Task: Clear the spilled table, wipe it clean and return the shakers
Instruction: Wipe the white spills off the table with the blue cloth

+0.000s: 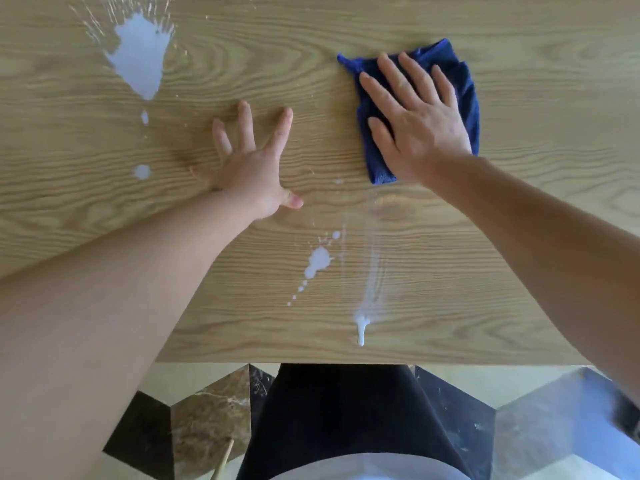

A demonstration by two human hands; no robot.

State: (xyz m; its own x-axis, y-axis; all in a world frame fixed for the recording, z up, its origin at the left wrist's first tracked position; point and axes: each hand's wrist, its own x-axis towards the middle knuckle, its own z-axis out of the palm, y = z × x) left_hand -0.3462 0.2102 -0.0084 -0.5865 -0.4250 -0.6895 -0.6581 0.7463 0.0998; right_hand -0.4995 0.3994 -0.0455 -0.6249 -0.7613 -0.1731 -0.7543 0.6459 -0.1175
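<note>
My right hand (414, 117) lies flat, fingers spread, pressing a dark blue cloth (465, 84) onto the wooden table (519, 237). My left hand (252, 161) rests palm down on the bare wood, fingers splayed, holding nothing. A large white liquid puddle (140, 55) spreads at the far left. Below it lie smaller drops (142, 171). A white splatter (318, 259) sits near the front edge. Beside it a thin wiped smear (374, 275) runs from under the cloth down to a drip (361, 327). No shakers are in view.
The table's front edge (346, 362) runs just before my dark-clothed body. Below it is a patterned tile floor (207, 417) in black, brown and pale tones. A thin wooden stick (223, 462) pokes up at the bottom.
</note>
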